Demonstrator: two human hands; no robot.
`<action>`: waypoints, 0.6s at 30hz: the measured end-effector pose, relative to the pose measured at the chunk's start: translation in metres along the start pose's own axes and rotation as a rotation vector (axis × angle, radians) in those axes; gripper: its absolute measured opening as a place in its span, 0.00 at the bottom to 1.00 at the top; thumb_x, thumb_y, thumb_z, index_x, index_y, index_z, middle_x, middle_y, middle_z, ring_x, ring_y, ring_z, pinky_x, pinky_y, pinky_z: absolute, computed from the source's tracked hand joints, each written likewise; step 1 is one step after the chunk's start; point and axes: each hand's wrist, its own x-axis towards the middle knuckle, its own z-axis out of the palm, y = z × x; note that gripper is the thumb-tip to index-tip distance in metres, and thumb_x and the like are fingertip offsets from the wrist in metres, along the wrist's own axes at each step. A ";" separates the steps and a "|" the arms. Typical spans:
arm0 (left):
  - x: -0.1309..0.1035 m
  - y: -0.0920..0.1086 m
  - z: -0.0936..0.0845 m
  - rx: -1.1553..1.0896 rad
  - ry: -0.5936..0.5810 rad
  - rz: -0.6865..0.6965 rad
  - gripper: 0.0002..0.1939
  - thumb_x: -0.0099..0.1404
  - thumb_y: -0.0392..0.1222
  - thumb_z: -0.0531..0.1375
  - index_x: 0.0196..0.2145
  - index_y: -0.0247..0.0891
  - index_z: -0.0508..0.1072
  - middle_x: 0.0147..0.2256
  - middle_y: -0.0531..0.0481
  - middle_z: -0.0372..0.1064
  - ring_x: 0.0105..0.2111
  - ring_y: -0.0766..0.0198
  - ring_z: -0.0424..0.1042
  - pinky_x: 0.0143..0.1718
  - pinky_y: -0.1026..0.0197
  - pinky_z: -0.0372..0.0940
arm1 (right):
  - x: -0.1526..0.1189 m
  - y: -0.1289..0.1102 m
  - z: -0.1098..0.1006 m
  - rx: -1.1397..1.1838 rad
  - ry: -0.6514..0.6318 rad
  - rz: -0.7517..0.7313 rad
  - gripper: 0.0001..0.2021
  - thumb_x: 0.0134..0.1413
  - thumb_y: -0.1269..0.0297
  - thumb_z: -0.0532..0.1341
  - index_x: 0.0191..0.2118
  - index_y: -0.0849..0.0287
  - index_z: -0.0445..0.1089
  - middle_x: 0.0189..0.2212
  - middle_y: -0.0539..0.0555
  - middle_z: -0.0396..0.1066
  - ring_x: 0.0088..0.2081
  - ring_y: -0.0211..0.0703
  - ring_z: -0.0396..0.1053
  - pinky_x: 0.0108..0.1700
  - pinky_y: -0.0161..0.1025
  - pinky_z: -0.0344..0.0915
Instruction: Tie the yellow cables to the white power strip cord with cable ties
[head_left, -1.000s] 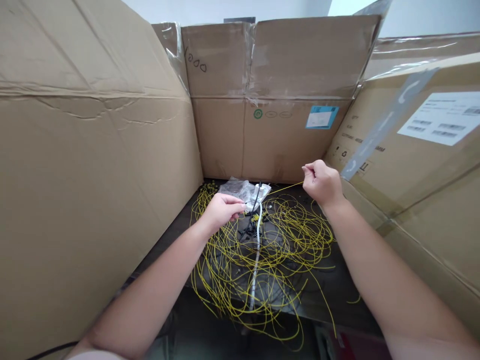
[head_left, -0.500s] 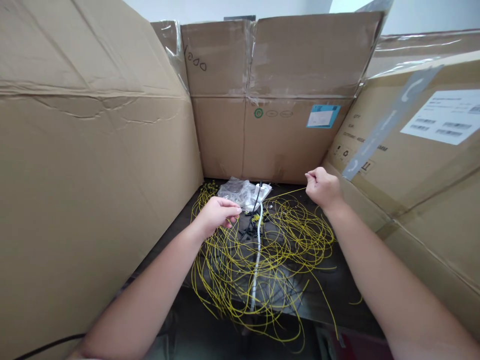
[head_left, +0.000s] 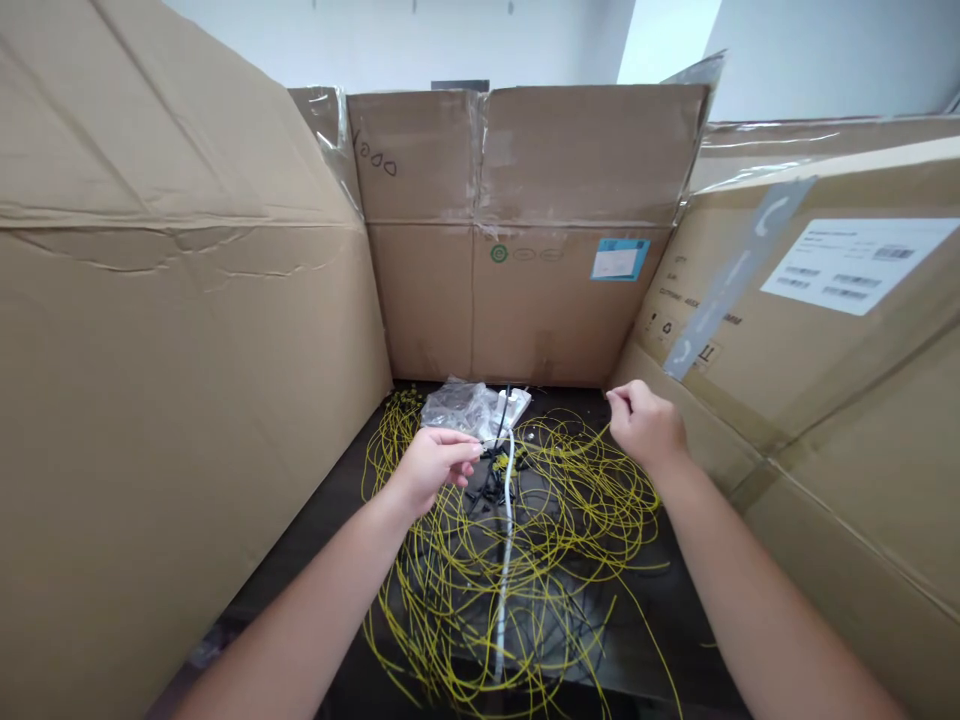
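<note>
My left hand (head_left: 439,466) is closed in a pinch above the left part of the wire pile, with a short thin dark strand at its fingertips. Farther right, my right hand (head_left: 646,425) is also pinched, its fingertips toward the back box. A bit of yellow wire shows at its fingers, though most of what it grips is hidden. Below both hands spreads a loose tangle of yellow wires (head_left: 581,500). Small black pieces (head_left: 491,490) lie in the middle, beside a white cable (head_left: 508,545) running toward me.
A crumpled clear plastic bag (head_left: 454,405) lies at the back of the dark table (head_left: 300,565). Cardboard boxes wall in three sides: left (head_left: 187,400), back (head_left: 540,320) and right (head_left: 847,400). Some wires hang over the table's front edge.
The view has tilted up and shifted slightly right. The yellow strand stretched taut between my hands before no longer shows as a straight line. Both hands remain pinched.
</note>
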 end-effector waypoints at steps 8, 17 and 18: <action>0.019 -0.020 0.029 -0.085 -0.248 -0.048 0.12 0.45 0.39 0.67 0.28 0.31 0.74 0.19 0.52 0.68 0.17 0.71 0.64 0.19 0.66 0.60 | -0.033 -0.065 -0.028 0.692 -0.290 -0.066 0.04 0.53 0.66 0.58 0.29 0.58 0.67 0.25 0.51 0.70 0.28 0.41 0.69 0.32 0.38 0.66; 0.038 -0.056 0.029 -0.090 -0.274 -0.163 0.11 0.46 0.38 0.67 0.28 0.31 0.75 0.20 0.51 0.69 0.17 0.71 0.64 0.20 0.65 0.61 | -0.075 -0.070 0.001 0.717 -0.277 0.123 0.03 0.54 0.67 0.57 0.31 0.57 0.66 0.22 0.49 0.67 0.21 0.38 0.65 0.23 0.36 0.63; 0.039 -0.058 0.027 -0.100 -0.263 -0.184 0.11 0.45 0.38 0.67 0.28 0.31 0.75 0.21 0.51 0.69 0.17 0.71 0.64 0.20 0.65 0.61 | -0.077 -0.070 0.003 0.689 -0.289 0.078 0.03 0.54 0.68 0.57 0.31 0.57 0.66 0.22 0.50 0.68 0.22 0.39 0.66 0.24 0.37 0.64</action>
